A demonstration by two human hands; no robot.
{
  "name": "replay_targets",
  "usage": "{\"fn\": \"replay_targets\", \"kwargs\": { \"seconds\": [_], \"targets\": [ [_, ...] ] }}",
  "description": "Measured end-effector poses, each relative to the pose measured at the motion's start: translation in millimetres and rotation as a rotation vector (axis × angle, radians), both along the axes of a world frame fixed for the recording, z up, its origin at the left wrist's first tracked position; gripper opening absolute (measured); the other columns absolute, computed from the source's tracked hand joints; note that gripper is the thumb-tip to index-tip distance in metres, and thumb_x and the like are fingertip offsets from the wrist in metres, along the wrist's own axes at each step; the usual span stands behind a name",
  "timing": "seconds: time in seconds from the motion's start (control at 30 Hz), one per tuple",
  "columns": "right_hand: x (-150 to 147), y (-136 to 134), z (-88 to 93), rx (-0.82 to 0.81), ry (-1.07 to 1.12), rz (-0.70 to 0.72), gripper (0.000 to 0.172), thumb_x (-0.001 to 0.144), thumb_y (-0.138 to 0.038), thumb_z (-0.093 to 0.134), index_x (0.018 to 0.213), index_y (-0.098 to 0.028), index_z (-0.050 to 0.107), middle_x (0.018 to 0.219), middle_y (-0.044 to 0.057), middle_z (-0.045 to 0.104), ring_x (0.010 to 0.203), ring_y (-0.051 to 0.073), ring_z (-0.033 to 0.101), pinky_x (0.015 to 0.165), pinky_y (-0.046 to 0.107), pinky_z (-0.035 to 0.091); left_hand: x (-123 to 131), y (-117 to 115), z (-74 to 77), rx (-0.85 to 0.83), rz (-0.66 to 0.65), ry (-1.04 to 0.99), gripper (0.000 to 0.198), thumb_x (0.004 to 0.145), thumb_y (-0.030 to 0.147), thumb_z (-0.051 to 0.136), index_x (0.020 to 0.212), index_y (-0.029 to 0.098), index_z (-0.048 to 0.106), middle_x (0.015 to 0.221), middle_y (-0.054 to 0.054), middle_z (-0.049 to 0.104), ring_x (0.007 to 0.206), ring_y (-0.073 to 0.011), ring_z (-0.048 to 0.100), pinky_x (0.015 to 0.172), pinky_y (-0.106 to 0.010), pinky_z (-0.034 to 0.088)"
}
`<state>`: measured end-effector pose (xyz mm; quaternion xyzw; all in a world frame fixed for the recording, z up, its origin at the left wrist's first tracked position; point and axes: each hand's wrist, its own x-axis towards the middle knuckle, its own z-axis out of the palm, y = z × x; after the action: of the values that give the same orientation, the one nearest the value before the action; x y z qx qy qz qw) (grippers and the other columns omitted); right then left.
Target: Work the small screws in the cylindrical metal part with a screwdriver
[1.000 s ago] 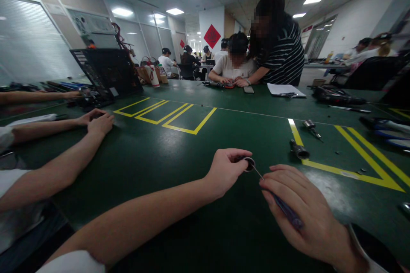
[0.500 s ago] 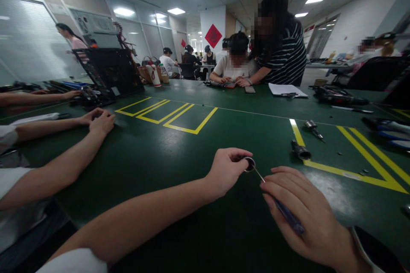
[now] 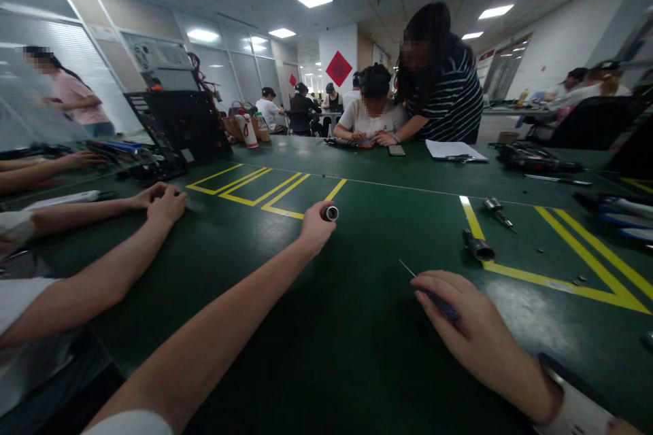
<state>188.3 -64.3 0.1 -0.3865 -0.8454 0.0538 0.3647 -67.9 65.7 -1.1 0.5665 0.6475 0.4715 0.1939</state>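
My left hand (image 3: 316, 225) is stretched forward over the green table (image 3: 357, 333), its fingers closed round a dark hollow cylindrical part (image 3: 330, 213) whose round end faces me. Lower right, my right hand (image 3: 454, 312) grips a screwdriver (image 3: 443, 307) with a dark bluish handle and a thin shaft pointing up and left. The tip touches nothing. Beyond my right hand, a dark metal cylinder (image 3: 478, 247) lies by a yellow tape corner, and a silver chuck-like part (image 3: 497, 212) with a thin pointed end lies behind it.
Yellow tape (image 3: 566, 285) marks the table, with small bits near it. At left are a co-worker's clasped hands (image 3: 166, 202) and a black equipment frame (image 3: 178, 122). Across the table are two people, a phone (image 3: 396, 150) and a clipboard (image 3: 456, 151). Pliers (image 3: 620, 211) lie far right.
My left hand has moved forward and left with the cylindrical part, away from the screwdriver tip. My right hand has shifted slightly left, still holding the screwdriver. A person at far left has moved left.
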Motion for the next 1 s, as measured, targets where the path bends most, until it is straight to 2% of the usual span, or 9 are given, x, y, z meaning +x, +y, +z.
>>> {"fn": "replay_targets", "kwargs": {
  "seconds": [0.2,0.33,0.4,0.5,0.6,0.67,0.8,0.87,1.0],
  "targets": [
    [2,11,-7.8,-0.247,0.104,-0.083,0.017,0.084,-0.03,0.051,0.093,-0.021,0.064,0.088,0.006,0.069,0.08,0.021,0.066,0.068,0.037,0.055,-57,19,8.8,0.007,0.254,0.195,0.039,0.067,0.006,0.059,0.106,0.012,0.062,0.107,-0.013,0.063,0.102,-0.0263,0.056,0.09,-0.038,0.041],
    [2,13,-2.2,-0.329,0.204,-0.12,0.019,0.081,-0.034,0.054,0.088,-0.021,0.067,0.085,0.005,0.071,0.077,0.021,0.067,0.066,0.036,0.055,-60,16,13.3,0.036,0.313,0.307,0.028,0.067,0.015,0.065,0.095,0.015,0.064,0.101,-0.011,0.062,0.1,-0.028,0.055,0.088,-0.04,0.04],
    [3,13,1.4,-0.39,0.271,-0.131,0.022,0.081,-0.038,0.055,0.086,-0.02,0.067,0.083,0.005,0.071,0.074,0.021,0.067,0.062,0.035,0.055,-43,10,14.3,0.144,0.203,0.422,0.025,0.068,0.021,0.067,0.091,0.016,0.063,0.095,-0.009,0.062,0.097,-0.0251,0.054,0.088,-0.038,0.039],
    [7,12,0.1,-0.457,0.435,-0.113,0.026,0.082,-0.041,0.055,0.087,-0.019,0.067,0.084,0.006,0.071,0.076,0.021,0.067,0.063,0.034,0.055,-4,-6,14.3,0.293,-0.094,0.42,0.028,0.067,0.026,0.07,0.091,0.018,0.058,0.095,-0.005,0.058,0.094,-0.0207,0.05,0.086,-0.034,0.039],
    [14,13,-10.2,-0.378,0.644,-0.118,0.022,0.084,-0.036,0.054,0.091,-0.018,0.065,0.085,0.006,0.07,0.081,0.021,0.066,0.07,0.035,0.054,34,-29,9.8,0.248,-0.506,0.315,0.031,0.068,0.029,0.069,0.091,0.018,0.052,0.096,-0.004,0.053,0.085,-0.0167,0.049,0.075,-0.029,0.041],
    [16,13,-16.5,-0.3,0.749,-0.12,0.018,0.084,-0.032,0.055,0.094,-0.019,0.064,0.087,0.006,0.068,0.083,0.02,0.064,0.072,0.035,0.053,49,-43,4.6,0.163,-0.688,0.269,0.032,0.068,0.031,0.069,0.09,0.017,0.05,0.097,-0.004,0.051,0.083,-0.0155,0.048,0.071,-0.027,0.042],
    [11,4,-11.8,-0.298,0.785,0.041,0.013,0.086,-0.028,0.053,0.093,-0.021,0.061,0.089,0.005,0.064,0.082,0.019,0.062,0.069,0.031,0.053,57,-53,-3.7,0.009,-0.771,0.24,0.028,0.07,0.029,0.067,0.088,0.017,0.048,0.088,-0.001,0.053,0.076,-0.0131,0.049,0.066,-0.025,0.041],
    [5,-4,-2.1,-0.36,0.645,0.11,0.013,0.087,-0.029,0.05,0.088,-0.02,0.06,0.085,0.005,0.064,0.078,0.018,0.062,0.066,0.031,0.052,57,-53,-4.4,0.008,-0.801,0.296,0.023,0.071,0.029,0.066,0.081,0.016,0.05,0.081,0.0,0.053,0.074,-0.0129,0.049,0.066,-0.025,0.04],
    [-5,-13,11.0,-0.353,0.365,0.09,0.017,0.087,-0.029,0.046,0.081,-0.02,0.059,0.075,0.003,0.062,0.069,0.017,0.06,0.06,0.03,0.05,58,-51,-1.7,0.045,-0.877,0.473,0.017,0.073,0.028,0.064,0.072,0.016,0.052,0.072,0.001,0.052,0.069,-0.0121,0.048,0.065,-0.024,0.037]
  ]
}}
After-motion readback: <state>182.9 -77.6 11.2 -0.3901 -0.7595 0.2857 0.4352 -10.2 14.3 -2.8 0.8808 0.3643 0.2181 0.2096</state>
